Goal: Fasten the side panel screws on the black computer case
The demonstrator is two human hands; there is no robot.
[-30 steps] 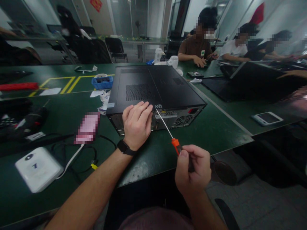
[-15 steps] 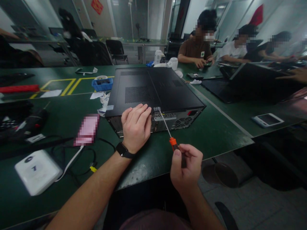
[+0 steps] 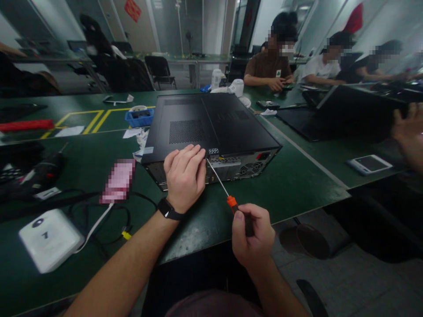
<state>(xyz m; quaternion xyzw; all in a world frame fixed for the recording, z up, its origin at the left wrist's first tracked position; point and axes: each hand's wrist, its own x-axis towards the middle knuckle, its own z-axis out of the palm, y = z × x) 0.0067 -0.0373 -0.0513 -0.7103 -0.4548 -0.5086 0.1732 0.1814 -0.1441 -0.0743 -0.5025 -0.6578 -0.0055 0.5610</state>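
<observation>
A black desktop computer case (image 3: 231, 123) lies flat on the bench, its metal rear panel facing me. My left hand (image 3: 185, 178) is draped over the near top edge, fingers close together on the lid and the thumb along the rear panel; whether anything small is under the fingers is hidden. In my right hand (image 3: 254, 233) is a screwdriver (image 3: 232, 202) with an orange collar and dark handle, gripped between thumb and curled fingers. Its thin shaft slants up to the left, and the tip meets the rear panel's upper edge just beside my left thumb.
Left of the case are a blue bin (image 3: 139, 118), a pink blurred item (image 3: 119, 180), a white box (image 3: 51, 241) with a cable, and a power drill (image 3: 41, 165). A phone (image 3: 370, 164) and an open laptop (image 3: 353, 114) are rightward. A person's hand (image 3: 410, 134) shows at the right edge.
The screwdriver tip has shifted left and slightly down along the rear panel's edge, closer to my left thumb. My right hand moved left with it. My left hand stays on the case.
</observation>
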